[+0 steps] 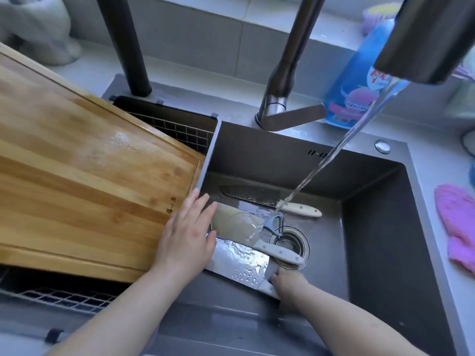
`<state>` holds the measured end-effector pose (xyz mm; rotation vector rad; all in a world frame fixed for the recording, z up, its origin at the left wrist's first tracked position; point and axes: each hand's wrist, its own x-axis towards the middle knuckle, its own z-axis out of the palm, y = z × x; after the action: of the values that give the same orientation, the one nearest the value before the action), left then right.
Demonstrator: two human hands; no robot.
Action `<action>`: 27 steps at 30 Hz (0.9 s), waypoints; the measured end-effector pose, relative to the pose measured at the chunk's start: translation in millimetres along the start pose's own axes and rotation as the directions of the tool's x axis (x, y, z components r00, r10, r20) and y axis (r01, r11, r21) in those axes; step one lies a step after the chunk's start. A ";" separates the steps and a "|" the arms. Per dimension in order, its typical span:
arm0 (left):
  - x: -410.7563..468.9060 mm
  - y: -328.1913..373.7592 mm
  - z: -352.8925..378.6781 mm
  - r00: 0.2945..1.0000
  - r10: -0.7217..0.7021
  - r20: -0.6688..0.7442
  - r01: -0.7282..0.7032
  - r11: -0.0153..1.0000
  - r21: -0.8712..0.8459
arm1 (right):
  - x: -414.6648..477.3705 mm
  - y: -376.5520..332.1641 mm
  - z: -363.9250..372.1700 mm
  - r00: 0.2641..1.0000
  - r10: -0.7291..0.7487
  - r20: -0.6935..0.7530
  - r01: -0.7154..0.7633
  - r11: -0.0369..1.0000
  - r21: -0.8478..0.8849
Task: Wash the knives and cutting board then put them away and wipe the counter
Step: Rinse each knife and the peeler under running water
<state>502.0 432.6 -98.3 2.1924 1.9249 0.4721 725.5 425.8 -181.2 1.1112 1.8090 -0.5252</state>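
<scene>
We are counting three knives in the sink (380, 227). One long dark-bladed knife (250, 196) is lying at the back. One beige-bladed cleaver (239, 224) is lying in the middle, with its handle reaching over the drain (291, 244). One shiny wet cleaver (239, 264) is lying flat nearest us, its upper edge passing under the beige one's handle.

Our right hand (290, 281) is curling round the handle of the shiny wet cleaver. Our left hand (186, 235) is resting flat, fingers straight and close together, on the right end of the one cutting board (84, 170). The board is lying tilted across the wire basket (180, 127) at the sink's left side.

One stream of water (334, 155) is running from the spout (424, 42) and landing by the long knife's cream handle. Just below that, what looks like one small peeler (276, 222) is lying beside the drain. On the counter we are seeing one blue bottle (359, 78) behind the sink and one pink cloth (457, 222) at the right.
</scene>
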 end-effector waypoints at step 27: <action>2.8 94.9 -16.1 0.823 0.427 0.375 -0.469 0.883 0.026 | -167.8 42.5 -50.2 0.810 0.435 -0.393 -0.130 0.787 0.603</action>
<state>584.6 420.8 -50.4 2.5939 1.2720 0.0021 766.4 405.3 -6.9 2.0747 1.9147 -0.6193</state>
